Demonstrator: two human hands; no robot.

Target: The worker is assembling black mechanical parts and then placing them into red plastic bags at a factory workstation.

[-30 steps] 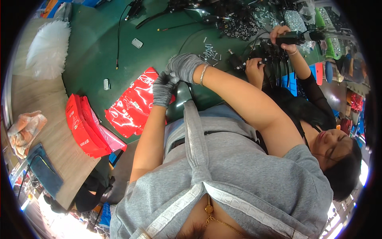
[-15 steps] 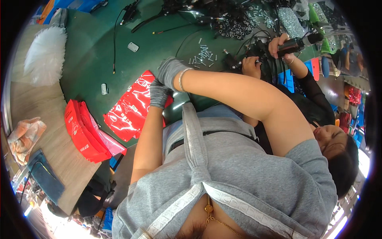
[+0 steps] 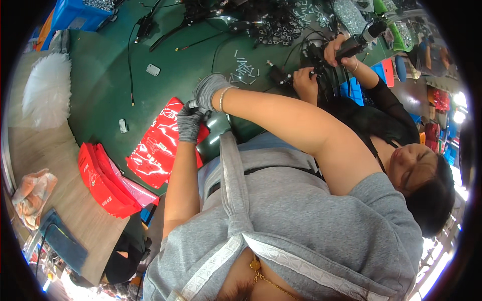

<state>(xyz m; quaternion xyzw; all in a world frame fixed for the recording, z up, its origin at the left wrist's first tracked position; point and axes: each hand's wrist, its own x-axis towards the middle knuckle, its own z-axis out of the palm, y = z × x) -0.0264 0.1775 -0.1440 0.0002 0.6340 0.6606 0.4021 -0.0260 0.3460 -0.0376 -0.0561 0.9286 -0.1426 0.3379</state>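
Note:
A shiny red plastic bag [image 3: 153, 153] with white printing lies on the green table [image 3: 100, 85] in front of me. Over its upper right edge my two grey-gloved hands meet. My left hand [image 3: 190, 125] has its fingers curled up against the underside of my right hand [image 3: 210, 90]. The right hand is bent over, its back towards me, and hides most of its own fingers. Both appear closed, and whatever is between them is hidden. Small metal tags, one of them a silver plate [image 3: 153, 69], lie on the table left of my hands.
More red bags [image 3: 103, 183] lie at the left by a stack of white translucent sheets [image 3: 47, 90]. Loose screws [image 3: 243, 70] and black cabled parts [image 3: 281, 30] spread across the far side. At right, a co-worker's hand [image 3: 336, 50] holds a black power driver [image 3: 356, 42].
The whole view has shifted, so the table's things appear lower and further left. My hands stay together over the red bag, with their fingers slightly moved.

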